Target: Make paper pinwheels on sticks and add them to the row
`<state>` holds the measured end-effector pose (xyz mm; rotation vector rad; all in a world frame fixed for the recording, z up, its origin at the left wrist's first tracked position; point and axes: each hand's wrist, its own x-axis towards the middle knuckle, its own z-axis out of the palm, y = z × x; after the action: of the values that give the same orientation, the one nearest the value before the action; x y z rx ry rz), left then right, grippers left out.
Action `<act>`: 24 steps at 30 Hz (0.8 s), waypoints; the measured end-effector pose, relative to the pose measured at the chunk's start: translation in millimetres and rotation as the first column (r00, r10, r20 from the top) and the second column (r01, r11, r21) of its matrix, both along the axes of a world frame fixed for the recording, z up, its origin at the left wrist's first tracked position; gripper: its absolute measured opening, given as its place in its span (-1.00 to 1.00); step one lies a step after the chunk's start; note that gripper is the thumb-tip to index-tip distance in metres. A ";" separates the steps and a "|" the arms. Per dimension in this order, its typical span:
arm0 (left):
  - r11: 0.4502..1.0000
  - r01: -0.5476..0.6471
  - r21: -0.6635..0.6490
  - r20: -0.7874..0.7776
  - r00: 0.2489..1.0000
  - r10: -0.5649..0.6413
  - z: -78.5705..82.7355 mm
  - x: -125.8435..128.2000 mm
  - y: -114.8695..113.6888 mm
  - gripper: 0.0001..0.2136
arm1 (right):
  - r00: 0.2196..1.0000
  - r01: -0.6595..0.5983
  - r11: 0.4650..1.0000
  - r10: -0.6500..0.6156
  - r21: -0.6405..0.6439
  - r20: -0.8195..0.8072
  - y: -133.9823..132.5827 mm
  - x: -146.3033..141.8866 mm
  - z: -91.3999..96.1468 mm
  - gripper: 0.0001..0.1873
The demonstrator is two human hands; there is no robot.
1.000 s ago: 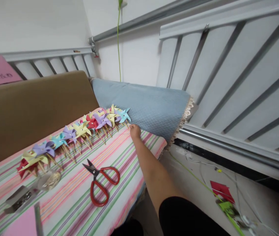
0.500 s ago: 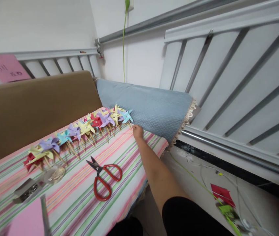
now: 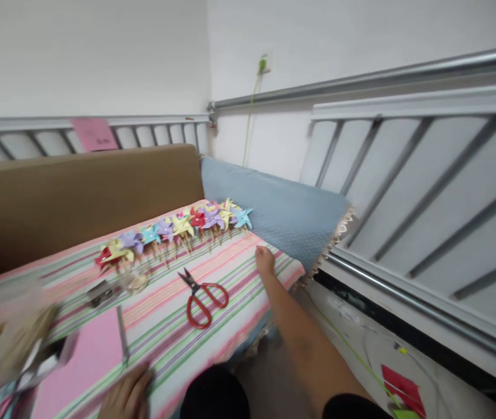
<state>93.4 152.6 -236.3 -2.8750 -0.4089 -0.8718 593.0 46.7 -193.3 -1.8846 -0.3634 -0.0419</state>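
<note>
Several paper pinwheels point(image 3: 182, 225) on thin sticks lie in a row along the back of a striped cloth point(image 3: 226, 262), in purple, yellow, red and blue. Just in front of the row's right end is my right hand point(image 3: 265, 260), fingers curled closed, apart from the nearest blue pinwheel point(image 3: 243, 218); I see nothing in it. My left hand point(image 3: 128, 393), slightly blurred, rests on the cloth at the bottom edge with fingers extended, beside a stack of pink paper point(image 3: 93, 355). Red-handled scissors point(image 3: 204, 297) lie between the hands, blades slightly apart.
A small open box point(image 3: 102, 294) and a clear dish with pale bits point(image 3: 137, 283) sit left of the scissors. Blurred sticks in plastic point(image 3: 12, 343) lie at far left. A brown backrest point(image 3: 99, 180) and blue armrest point(image 3: 269, 201) border the cloth; radiators point(image 3: 414, 186) stand behind.
My right hand has drawn back from the rightmost pinwheel's stick, leaving that pinwheel in the row. My left hand has come into view at the bottom. The view has swung left and up.
</note>
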 end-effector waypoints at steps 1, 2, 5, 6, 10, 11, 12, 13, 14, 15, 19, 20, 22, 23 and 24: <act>0.999 -0.043 -0.019 -0.004 0.999 0.043 4.4 0.7 -7.3 -0.64 | 1.000 -0.012 1.000 0.012 0.019 -0.019 -7.3 -10.8 1.5 -0.67; 0.994 -0.094 -0.057 -0.010 0.996 0.094 10.1 1.7 -16.5 -0.66 | 0.999 -0.023 0.999 0.024 0.035 -0.044 -14.7 -22.6 3.2 -0.68; 0.958 -0.193 -0.210 -0.033 0.981 0.190 26.9 4.7 -44.2 -0.67 | 0.988 -0.065 0.994 0.077 0.091 -0.134 -32.6 -60.1 8.4 -0.72; 0.944 -0.211 -0.253 -0.027 0.977 0.212 30.4 4.4 -50.8 -0.67 | 0.982 -0.076 0.990 0.094 0.116 -0.161 -35.9 -72.9 9.8 -0.72; 0.911 -0.194 -0.364 0.043 0.974 0.225 32.6 -7.8 -66.5 -0.66 | 0.949 -0.138 0.965 0.193 0.223 -0.248 -32.4 -134.7 15.2 -0.63; 0.906 -0.199 -0.373 0.049 0.971 0.233 31.8 -12.5 -69.5 -0.67 | 0.936 -0.173 0.952 0.239 0.253 -0.259 -27.5 -154.3 17.4 -0.61; 0.903 -0.200 -0.380 0.056 0.970 0.238 31.1 -17.3 -72.3 -0.68 | 0.918 -0.216 0.934 0.293 0.283 -0.267 -20.9 -175.4 20.3 -0.60; 0.900 -0.204 -0.386 0.061 0.968 0.245 30.8 -21.8 -74.8 -0.69 | 0.898 -0.260 0.912 0.349 0.316 -0.269 -12.5 -197.5 23.9 -0.59; 0.897 -0.202 -0.394 0.069 0.966 0.248 30.9 -25.7 -76.9 -0.71 | 0.872 -0.309 0.886 0.409 0.345 -0.270 -2.5 -220.0 28.1 -0.59; 0.893 -0.199 -0.403 0.077 0.965 0.250 31.5 -29.1 -78.6 -0.73 | 0.843 -0.355 0.858 0.466 0.371 -0.270 8.9 -242.6 32.9 -0.59; 0.873 -0.191 -0.448 0.097 0.961 0.260 37.0 -37.1 -85.0 -0.78 | 0.715 -0.487 0.738 0.644 0.467 -0.273 58.5 -325.6 49.6 -0.62; 0.867 -0.195 -0.458 0.096 0.959 0.266 38.5 -38.2 -86.9 -0.79 | 0.681 -0.509 0.711 0.677 0.485 -0.278 69.2 -343.2 51.6 -0.63; 0.851 -0.195 -0.488 0.097 0.957 0.274 42.0 -41.0 -90.2 -0.80 | 0.615 -0.543 0.664 0.731 0.513 -0.296 85.8 -372.7 52.2 -0.66; 0.842 -0.189 -0.506 0.103 0.955 0.277 44.2 -43.4 -90.8 -0.79 | 0.586 -0.554 0.646 0.751 0.525 -0.306 91.5 -384.2 51.3 -0.67; 0.833 -0.179 -0.524 0.117 0.953 0.279 46.9 -46.9 -90.0 -0.78 | 0.558 -0.563 0.631 0.766 0.533 -0.318 95.6 -393.3 50.1 -0.68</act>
<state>46.5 62.6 -189.3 -3.0972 -1.1455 -1.1398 199.7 142.3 -143.2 -1.1826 -0.6385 0.8758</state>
